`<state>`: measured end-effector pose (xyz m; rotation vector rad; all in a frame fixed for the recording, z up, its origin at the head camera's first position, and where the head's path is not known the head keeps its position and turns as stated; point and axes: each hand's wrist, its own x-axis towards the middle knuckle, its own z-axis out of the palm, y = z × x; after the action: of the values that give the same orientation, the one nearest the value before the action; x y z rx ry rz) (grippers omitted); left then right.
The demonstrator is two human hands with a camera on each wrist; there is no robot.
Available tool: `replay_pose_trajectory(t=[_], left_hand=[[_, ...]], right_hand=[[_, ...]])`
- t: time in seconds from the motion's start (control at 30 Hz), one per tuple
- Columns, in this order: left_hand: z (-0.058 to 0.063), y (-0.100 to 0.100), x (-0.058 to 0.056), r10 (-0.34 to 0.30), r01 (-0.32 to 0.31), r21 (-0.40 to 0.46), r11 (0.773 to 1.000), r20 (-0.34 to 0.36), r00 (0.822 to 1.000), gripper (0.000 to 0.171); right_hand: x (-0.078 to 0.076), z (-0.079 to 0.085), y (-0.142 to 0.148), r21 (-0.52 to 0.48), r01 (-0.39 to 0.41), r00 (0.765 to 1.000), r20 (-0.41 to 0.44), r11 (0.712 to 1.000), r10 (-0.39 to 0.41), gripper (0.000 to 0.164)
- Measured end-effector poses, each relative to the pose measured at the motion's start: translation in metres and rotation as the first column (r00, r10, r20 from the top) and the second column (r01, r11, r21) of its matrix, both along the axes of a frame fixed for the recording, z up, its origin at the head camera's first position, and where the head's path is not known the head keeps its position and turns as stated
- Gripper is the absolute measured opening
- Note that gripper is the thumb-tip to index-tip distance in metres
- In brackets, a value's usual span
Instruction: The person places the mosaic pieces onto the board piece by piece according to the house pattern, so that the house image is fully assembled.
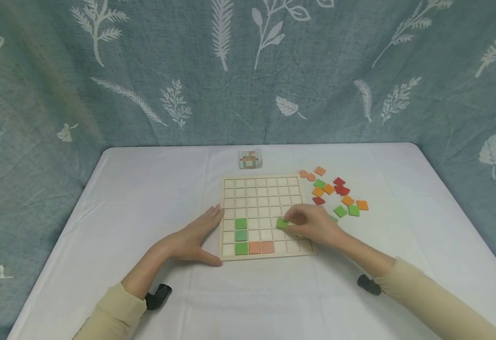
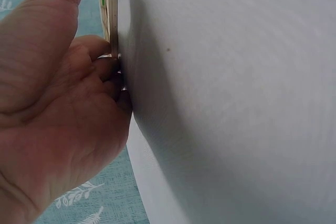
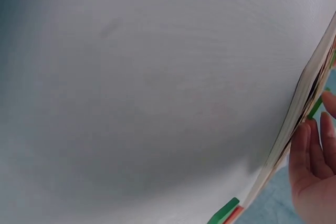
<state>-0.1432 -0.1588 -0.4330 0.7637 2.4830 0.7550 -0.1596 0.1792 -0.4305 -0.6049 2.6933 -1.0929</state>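
A wooden grid board [image 1: 251, 202] lies on the table. In its left part stand a green square tile [image 1: 241, 223], a darker green tile [image 1: 241, 235] and another green tile [image 1: 241, 248] in one column, with two salmon tiles [image 1: 261, 247] beside the lowest. My left hand [image 1: 194, 236] rests along the board's left edge, fingers extended and thumb spread toward the near corner. Between thumb and fingers, my right hand [image 1: 313, 224] pinches a green square tile [image 1: 281, 223] over the board's right part. The right wrist view shows this tile [image 3: 316, 107] tilted near the board's face.
Right of the board lie several loose pieces: round salmon pieces [image 1: 311, 177], red pieces [image 1: 342, 190], orange squares [image 1: 362, 205] and green squares [image 1: 353, 210]. A small picture card [image 1: 250, 159] lies behind the board. White cloth covers the table [image 1: 158, 189]; a patterned curtain [image 1: 248, 94] hangs behind.
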Motion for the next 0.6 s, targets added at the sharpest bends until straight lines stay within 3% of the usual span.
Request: replay_pose_trajectory(t=[0.27,0.6], left_hand=[[0.0000,0.0001,0.0003,-0.002,0.002,0.004,1.000,0.006,1.000,0.122],[0.0005,-0.0002,0.0010,0.001,-0.001,0.005,1.000,0.007,1.000,0.122]], right_hand=[[-0.0057,-0.0024,-0.0077,0.025,-0.039,0.997,-0.071,0.999,0.041,0.017],[-0.0053,-0.0015,-0.0083,0.030,-0.066,0.995,-0.067,0.997,0.067,0.018]])
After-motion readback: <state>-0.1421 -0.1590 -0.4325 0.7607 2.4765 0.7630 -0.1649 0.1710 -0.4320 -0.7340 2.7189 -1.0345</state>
